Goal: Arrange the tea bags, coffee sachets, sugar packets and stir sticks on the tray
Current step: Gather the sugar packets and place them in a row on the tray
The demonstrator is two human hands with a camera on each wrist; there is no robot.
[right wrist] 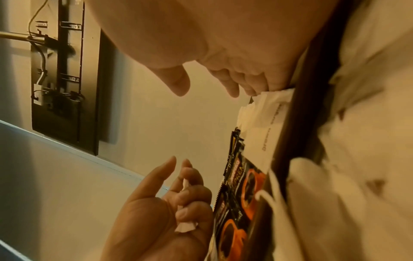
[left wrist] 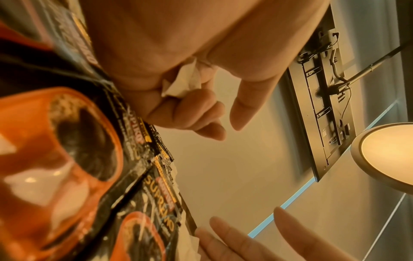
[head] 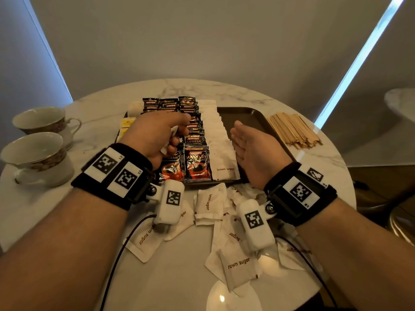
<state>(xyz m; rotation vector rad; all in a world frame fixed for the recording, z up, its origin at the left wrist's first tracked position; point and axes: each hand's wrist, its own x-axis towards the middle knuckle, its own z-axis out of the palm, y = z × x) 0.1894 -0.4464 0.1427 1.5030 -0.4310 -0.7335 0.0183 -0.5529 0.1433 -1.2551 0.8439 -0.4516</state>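
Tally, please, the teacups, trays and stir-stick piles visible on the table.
Teacups: 2
Tray: 1
Stir-stick pile: 1
Total: 4

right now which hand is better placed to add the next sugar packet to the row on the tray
Left. The left hand already grips a white packet above the tray, while the right hand is open and empty, edge-on against the brown sugar row.
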